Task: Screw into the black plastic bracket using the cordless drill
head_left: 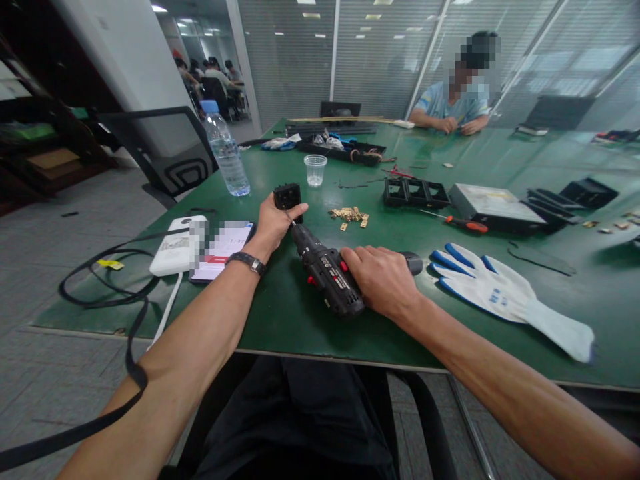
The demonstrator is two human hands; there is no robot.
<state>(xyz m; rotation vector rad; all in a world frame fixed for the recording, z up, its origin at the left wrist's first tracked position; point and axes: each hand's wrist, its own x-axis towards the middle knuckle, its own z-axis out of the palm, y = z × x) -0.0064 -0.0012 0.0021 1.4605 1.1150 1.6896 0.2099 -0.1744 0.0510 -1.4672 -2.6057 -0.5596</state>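
While our left hand [274, 223] pinches a small black block [287, 197] between thumb and fingers, our right hand [383, 280] closes over the handle of a black-and-red cordless drill [325, 270] lying on the green table [280, 313], its tip at the block. The drill's handle is mostly hidden under our palm. A white-and-blue glove [500, 293] lies just right; brass parts [350, 215] sit beyond.

Both bare forearms reach forward; left hand [274, 223] pinches with curled fingers, right hand [383, 280] grips palm-down, knuckles up
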